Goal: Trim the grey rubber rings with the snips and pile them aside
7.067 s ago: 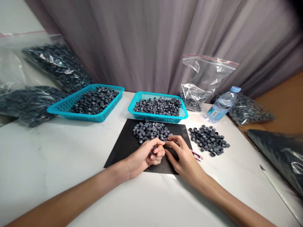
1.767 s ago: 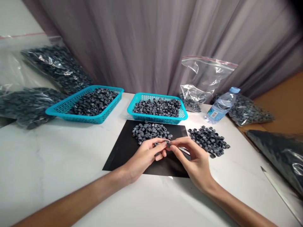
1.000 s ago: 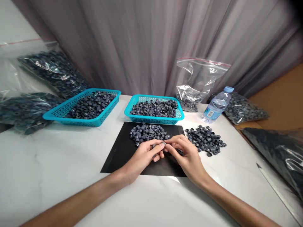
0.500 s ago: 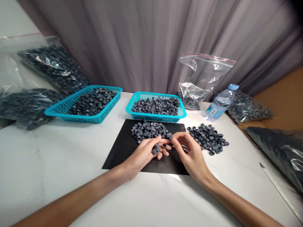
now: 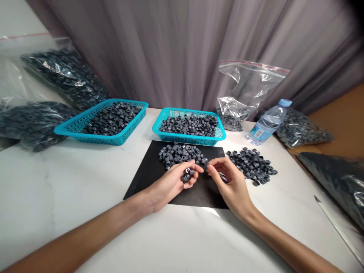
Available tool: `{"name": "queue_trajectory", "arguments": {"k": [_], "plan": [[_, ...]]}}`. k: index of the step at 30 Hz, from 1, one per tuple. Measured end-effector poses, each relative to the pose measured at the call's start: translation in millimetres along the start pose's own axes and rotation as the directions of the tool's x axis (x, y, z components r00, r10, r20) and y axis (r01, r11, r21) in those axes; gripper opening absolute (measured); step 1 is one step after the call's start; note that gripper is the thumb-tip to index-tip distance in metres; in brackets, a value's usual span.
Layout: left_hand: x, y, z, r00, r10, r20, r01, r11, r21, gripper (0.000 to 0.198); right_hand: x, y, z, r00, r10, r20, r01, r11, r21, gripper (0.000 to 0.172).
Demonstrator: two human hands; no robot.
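Note:
Several small grey plastic caps (image 5: 187, 176) lie in the cupped palm of my left hand (image 5: 170, 180), its fingers curled round them and the index finger stretched to the right. My right hand (image 5: 231, 184) is closed, thumb and index tip pinched together beside that index finger. A dark shiny piece (image 5: 223, 176) shows inside its curled fingers; what it is I cannot make out. Both hands are over the black mat (image 5: 142, 182). A heap of grey caps (image 5: 179, 153) lies on the mat just beyond my left hand. Another heap (image 5: 253, 165) spreads to the right of my right hand.
Two blue baskets (image 5: 113, 142) (image 5: 187, 139) of grey parts stand behind the mat. Filled clear bags (image 5: 65, 76) lean at the left. A zip bag (image 5: 241, 91), a water bottle (image 5: 269, 123) and more bags (image 5: 304, 129) stand right. A pointed white strip (image 5: 335, 223) lies front right.
My left fingers have curled inward, and the caps in that hand are gathered in the palm. The tips of my two hands are slightly further apart. The view has shifted a little.

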State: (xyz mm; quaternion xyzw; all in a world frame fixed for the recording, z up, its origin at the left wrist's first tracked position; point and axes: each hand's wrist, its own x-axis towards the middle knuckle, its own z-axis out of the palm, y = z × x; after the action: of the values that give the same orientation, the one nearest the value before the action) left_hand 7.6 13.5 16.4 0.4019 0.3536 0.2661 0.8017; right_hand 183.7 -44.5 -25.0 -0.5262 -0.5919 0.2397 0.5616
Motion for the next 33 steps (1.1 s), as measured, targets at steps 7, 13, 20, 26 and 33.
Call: {"name": "queue_trajectory", "arguments": {"k": [7, 13, 20, 26, 33], "plan": [[-2, -2, -0.4, 0.994, 0.047, 0.097, -0.067, 0.974, 0.216, 0.038, -3, 0, 1, 0.997, -0.072, -0.008, 0.072, 0.997, -0.004, 0.018], [2, -7, -2.8, 0.989, 0.034, 0.146, -0.068, 0.97, 0.235, 0.039, -2, -5, -3, 0.993, -0.108, 0.043, 0.111, 0.99, -0.082, 0.012], [0, -1, -2.8, 0.986, 0.022, 0.164, -0.051, 0.984, 0.173, 0.034, 1, -12, -7, 0.99, -0.128, 0.051, 0.134, 0.981, -0.141, 0.012], [-1, -1, -0.1, 0.986, 0.009, 0.168, -0.035, 0.988, 0.15, 0.032, 1, -11, -5, 0.989, -0.123, 0.082, 0.13, 0.987, -0.089, 0.013], [0, -1, -1.6, 0.986, 0.018, 0.165, -0.039, 0.992, 0.121, 0.03, 17, -15, -35, 0.963, -0.141, 0.23, 0.202, 0.943, -0.265, 0.025]]}}
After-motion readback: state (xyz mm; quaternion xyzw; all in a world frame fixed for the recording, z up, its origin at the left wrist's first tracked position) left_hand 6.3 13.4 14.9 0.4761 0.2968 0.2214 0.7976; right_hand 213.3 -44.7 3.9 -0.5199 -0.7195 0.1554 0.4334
